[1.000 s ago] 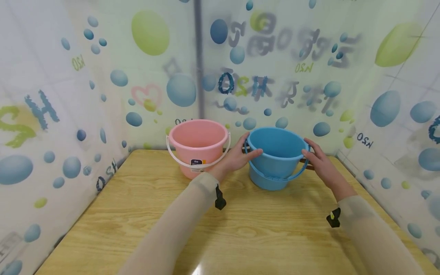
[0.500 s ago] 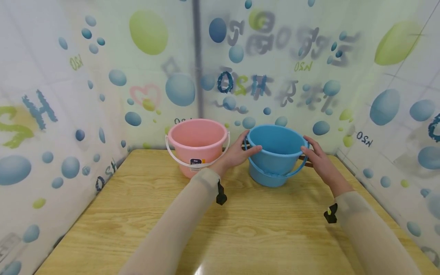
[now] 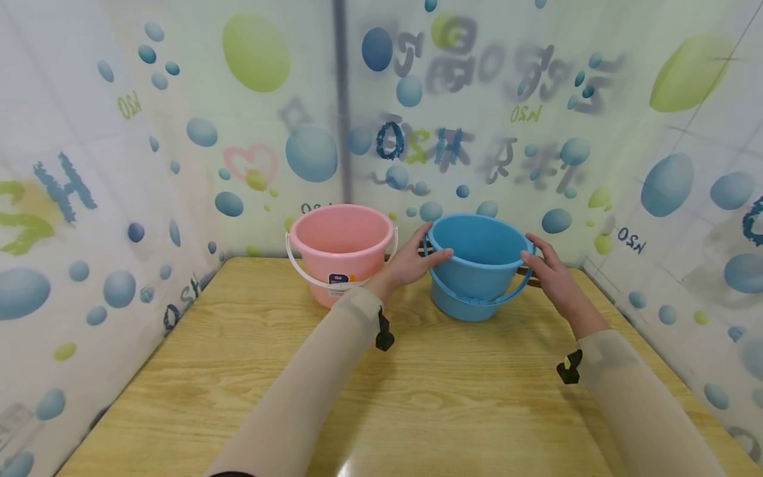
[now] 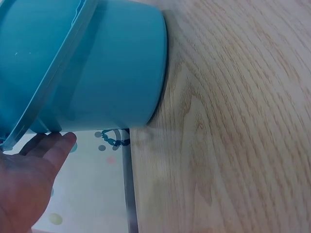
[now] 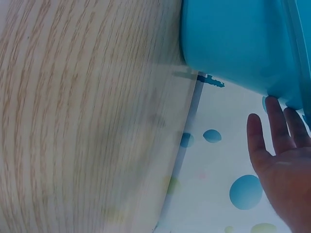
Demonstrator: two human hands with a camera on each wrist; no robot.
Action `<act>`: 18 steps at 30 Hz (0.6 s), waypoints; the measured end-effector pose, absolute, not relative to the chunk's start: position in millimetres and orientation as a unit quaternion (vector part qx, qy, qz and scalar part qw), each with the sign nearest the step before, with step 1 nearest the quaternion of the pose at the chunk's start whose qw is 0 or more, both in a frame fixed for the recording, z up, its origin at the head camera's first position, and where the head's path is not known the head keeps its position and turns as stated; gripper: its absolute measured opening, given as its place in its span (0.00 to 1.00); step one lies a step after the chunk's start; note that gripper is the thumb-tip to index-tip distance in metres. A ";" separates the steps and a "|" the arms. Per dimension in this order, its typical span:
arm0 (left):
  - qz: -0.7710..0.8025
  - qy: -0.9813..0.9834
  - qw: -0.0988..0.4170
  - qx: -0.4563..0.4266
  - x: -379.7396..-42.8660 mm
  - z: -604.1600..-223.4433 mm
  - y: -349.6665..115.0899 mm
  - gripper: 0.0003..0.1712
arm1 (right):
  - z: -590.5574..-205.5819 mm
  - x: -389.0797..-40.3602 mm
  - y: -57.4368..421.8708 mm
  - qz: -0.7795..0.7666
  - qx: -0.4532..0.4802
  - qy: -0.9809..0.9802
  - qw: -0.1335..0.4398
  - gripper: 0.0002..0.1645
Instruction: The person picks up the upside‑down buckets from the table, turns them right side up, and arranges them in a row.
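Note:
A blue plastic bucket (image 3: pixel 471 275) stands on the wooden table, right of centre, its blue handle hanging down in front. My left hand (image 3: pixel 411 260) holds its left rim, thumb over the edge. At the right rim, my right hand (image 3: pixel 551 277) grips in the same way, fingers behind the wall. In the left wrist view, the left fingertips (image 4: pixel 60 145) touch the bucket's side below the rim. The right wrist view has the right hand (image 5: pixel 284 155) with fingertips against the blue wall and one finger apart from it. The thumbs are out of sight in both wrist views.
A pink bucket (image 3: pixel 342 230) with a white handle (image 3: pixel 298 266) and a label stands just left, partly behind my left forearm. The wooden table (image 3: pixel 453 391) meets a patterned curtain (image 3: pixel 507 86) at the back and sides.
The blue bucket has shifted slightly toward the back of the table with both hands on it. The pink bucket stays put, and the head view has tilted a little.

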State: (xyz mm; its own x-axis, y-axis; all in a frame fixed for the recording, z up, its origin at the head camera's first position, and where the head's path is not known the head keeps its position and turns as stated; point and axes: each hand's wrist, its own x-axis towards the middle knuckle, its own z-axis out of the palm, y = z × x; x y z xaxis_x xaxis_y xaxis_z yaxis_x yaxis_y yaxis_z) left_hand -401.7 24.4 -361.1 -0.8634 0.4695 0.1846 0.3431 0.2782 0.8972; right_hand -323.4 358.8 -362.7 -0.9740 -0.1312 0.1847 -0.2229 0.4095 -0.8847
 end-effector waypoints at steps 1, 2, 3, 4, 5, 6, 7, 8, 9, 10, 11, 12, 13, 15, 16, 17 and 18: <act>0.544 0.797 0.057 0.254 -402.2 -361.3 24.8 0.59 | -362.9 -323.8 358.8 0.534 0.104 -0.838 0.043 0.47; 0.545 0.797 0.056 0.254 -402.6 -361.7 25.1 0.59 | -362.9 -324.0 358.7 0.534 0.104 -0.838 0.043 0.47; 0.544 0.798 0.055 0.253 -402.9 -362.1 25.1 0.58 | -363.1 -324.4 358.3 0.535 0.103 -0.837 0.043 0.48; 0.542 0.800 0.053 0.252 -403.2 -362.7 24.9 0.58 | -363.2 -325.1 358.0 0.535 0.103 -0.837 0.043 0.47; 0.541 0.801 0.052 0.251 -403.6 -363.2 24.7 0.58 | -363.4 -325.2 357.4 0.536 0.102 -0.837 0.043 0.47; 0.541 0.801 0.052 0.250 -404.1 -363.7 24.4 0.58 | -363.6 -325.6 357.0 0.537 0.101 -0.837 0.043 0.47; 0.541 0.801 0.052 0.250 -404.4 -363.9 24.1 0.58 | -363.7 -326.0 356.7 0.537 0.100 -0.837 0.043 0.47; 0.542 0.801 0.052 0.250 -404.6 -364.2 23.7 0.58 | -363.6 -326.1 356.2 0.535 0.099 -0.837 0.045 0.47; 0.544 0.799 0.053 0.250 -404.9 -364.4 23.2 0.58 | -363.7 -326.9 355.9 0.534 0.100 -0.838 0.048 0.47; 0.547 0.797 0.054 0.249 -404.7 -364.7 22.8 0.58 | -364.0 -327.2 356.0 0.532 0.100 -0.840 0.051 0.46; 0.551 0.795 0.055 0.249 -404.3 -364.9 22.4 0.58 | -364.1 -326.7 355.5 0.529 0.100 -0.841 0.054 0.47; 0.556 0.791 0.057 0.247 -403.8 -365.1 21.9 0.59 | -364.3 -326.7 355.5 0.526 0.100 -0.843 0.058 0.47; 0.560 0.790 0.059 0.243 -403.0 -365.6 21.4 0.60 | -364.4 -326.8 355.4 0.522 0.099 -0.845 0.062 0.47; 0.567 0.789 0.063 0.230 -401.5 -367.5 20.7 0.62 | -364.3 -325.4 355.4 0.518 0.095 -0.847 0.071 0.47; 0.571 0.788 0.064 0.221 -400.0 -368.5 20.2 0.64 | -364.3 -324.0 355.6 0.515 0.091 -0.849 0.079 0.47; 0.575 0.787 0.065 0.212 -398.1 -369.5 19.7 0.65 | -364.0 -321.9 355.7 0.512 0.085 -0.850 0.089 0.47; 0.579 0.787 0.066 0.203 -396.0 -370.9 19.1 0.66 | -363.8 -319.7 356.1 0.509 0.078 -0.851 0.101 0.47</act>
